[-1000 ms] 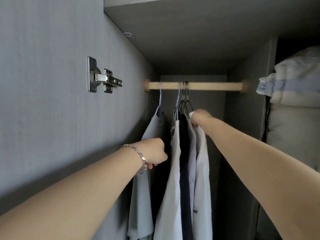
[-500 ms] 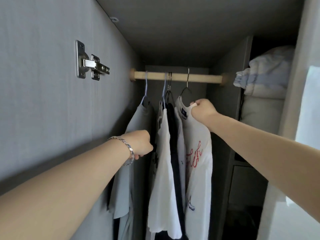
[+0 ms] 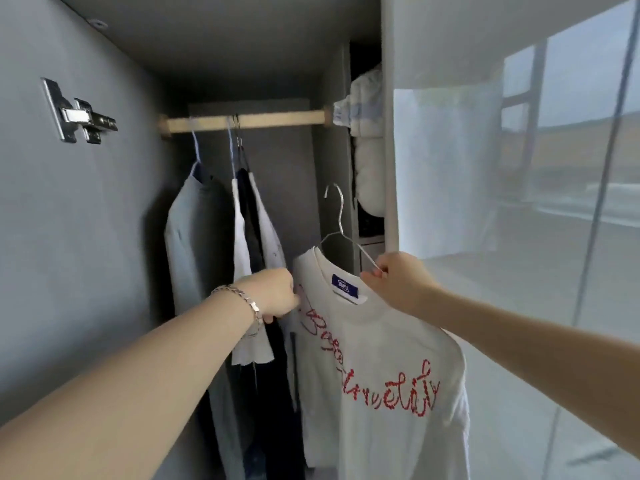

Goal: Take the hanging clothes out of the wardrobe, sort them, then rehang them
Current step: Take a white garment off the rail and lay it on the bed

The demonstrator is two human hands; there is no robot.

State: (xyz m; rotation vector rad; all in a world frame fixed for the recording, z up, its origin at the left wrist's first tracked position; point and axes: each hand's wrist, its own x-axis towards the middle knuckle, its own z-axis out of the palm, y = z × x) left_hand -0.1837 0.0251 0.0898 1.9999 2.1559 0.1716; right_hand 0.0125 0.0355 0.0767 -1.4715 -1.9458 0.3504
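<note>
A grey wardrobe [image 3: 104, 237] holds a pale wooden rail [image 3: 277, 118], with a metal hinge [image 3: 78, 114] fixed to its left wall. Pale folded bedding [image 3: 367, 133] fills the neighbouring compartment. To the right, soft daylight comes through a sheer curtain [image 3: 450, 168] over a window [image 3: 588, 116].

The T-shirt [image 3: 381, 358] no longer hangs on the rod [image 3: 277, 118]. Its wire hanger [image 3: 341, 220] has come off, and the hook now stands free in the air, lower down and out in front of the wardrobe opening. The right grip [image 3: 398, 282] has drawn back and down with it, pinching the hanger's right arm at the collar. The T-shirt has turned to face the camera, so the red lettering across its chest shows in full. The left grip [image 3: 273, 292] has moved away from the grey shirt [image 3: 188, 230] and, with its fingers curled, now touches the T-shirt's left shoulder edge; whether it holds the cloth is unclear. The view has swung right, bringing a window [image 3: 571, 133] into sight.
</note>
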